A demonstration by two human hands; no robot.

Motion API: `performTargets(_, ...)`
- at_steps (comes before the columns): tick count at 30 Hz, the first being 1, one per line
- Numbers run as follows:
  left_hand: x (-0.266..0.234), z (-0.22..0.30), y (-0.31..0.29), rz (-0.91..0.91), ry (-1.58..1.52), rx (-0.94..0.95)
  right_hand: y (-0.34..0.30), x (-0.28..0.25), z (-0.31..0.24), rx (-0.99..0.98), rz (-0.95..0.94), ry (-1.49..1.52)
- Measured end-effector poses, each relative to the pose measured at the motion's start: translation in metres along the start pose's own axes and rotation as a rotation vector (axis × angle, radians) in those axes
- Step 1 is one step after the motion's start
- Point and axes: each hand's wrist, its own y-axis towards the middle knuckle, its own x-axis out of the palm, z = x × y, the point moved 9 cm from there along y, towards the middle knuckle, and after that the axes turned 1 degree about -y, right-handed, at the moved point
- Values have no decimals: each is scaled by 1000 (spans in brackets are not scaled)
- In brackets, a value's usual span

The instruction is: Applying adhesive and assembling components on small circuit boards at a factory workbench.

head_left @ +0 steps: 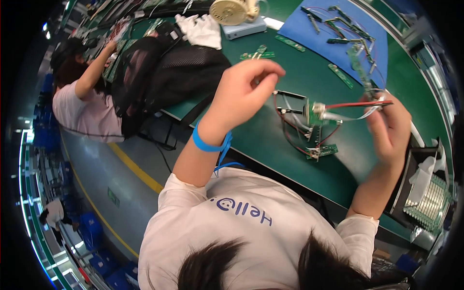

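Observation:
My left hand (244, 92), with a blue strap (211, 141) round its wrist, hovers above the green table, its thumb and fingers curled together. What its fingertips hold, if anything, is hidden. On the right, my right hand (392, 128) grips a bundle of red, black and white wires (357, 104). These run to a white connector on a small green circuit board (316, 112) in the middle. Joined to that board by thin wires are black-edged strips and a short green board (323, 152). A blurred green strip board (359, 65) reaches away from my right fingertips.
A blue mat (309, 36) carries several wired strips. Loose green boards (340, 76) lie nearby. A cream fan (232, 10) stands by a light-blue box (244, 29), white cloth and a black mesh bag (179, 67). A bin of boards (427, 200) is at right. Another person (89, 104) works at left.

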Motion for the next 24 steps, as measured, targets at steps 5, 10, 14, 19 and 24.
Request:
performTargets(5, 72, 9, 19, -491, -440, -165, 3, 25, -13, -178, 11, -66)
performTargets(10, 94, 10, 13, -490, -914, -265, 5, 30, -15, -227, 80, -281)
performTargets(14, 91, -5, 12, -381, -901, -296, 6, 37, -11, -217, 61, -264)
performTargets(19, 90, -21, 8, -263, -1012, -371, 9, 43, -4, -207, 13, -303)
performTargets(24, 110, -27, -3, -410, -1324, -571, 10, 40, -2, -230, 44, -318)
